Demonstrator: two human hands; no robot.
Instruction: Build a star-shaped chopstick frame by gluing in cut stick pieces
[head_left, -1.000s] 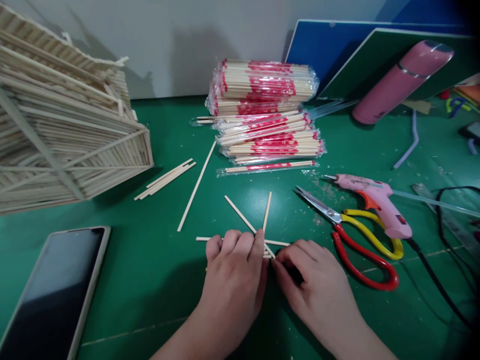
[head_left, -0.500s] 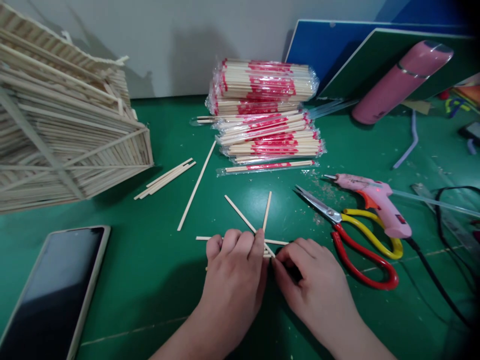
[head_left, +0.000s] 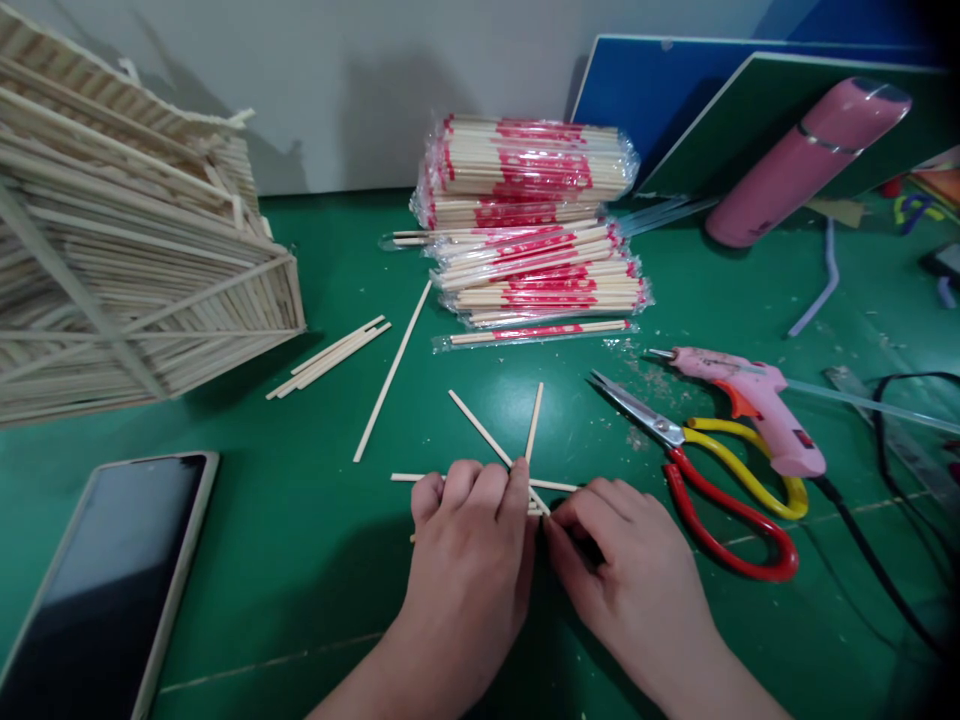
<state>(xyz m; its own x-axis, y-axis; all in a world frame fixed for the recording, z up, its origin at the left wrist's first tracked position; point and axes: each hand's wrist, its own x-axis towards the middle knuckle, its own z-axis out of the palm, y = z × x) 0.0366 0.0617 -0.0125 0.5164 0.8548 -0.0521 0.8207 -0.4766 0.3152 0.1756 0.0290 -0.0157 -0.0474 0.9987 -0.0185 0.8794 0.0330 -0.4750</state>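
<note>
My left hand rests on the green table with its fingers curled down over a small cluster of crossed wooden sticks. My right hand sits beside it, its fingertips pinched together at the point where the sticks meet. Three stick ends fan out from under my fingers, toward the back and to both sides. The joint itself is hidden beneath my hands.
Red-and-yellow scissors and a pink glue gun lie right of my hands. Wrapped chopstick packs are stacked behind. A stick-built structure stands at the left, a phone in front of it. Loose sticks lie mid-table; a pink bottle leans at the back right.
</note>
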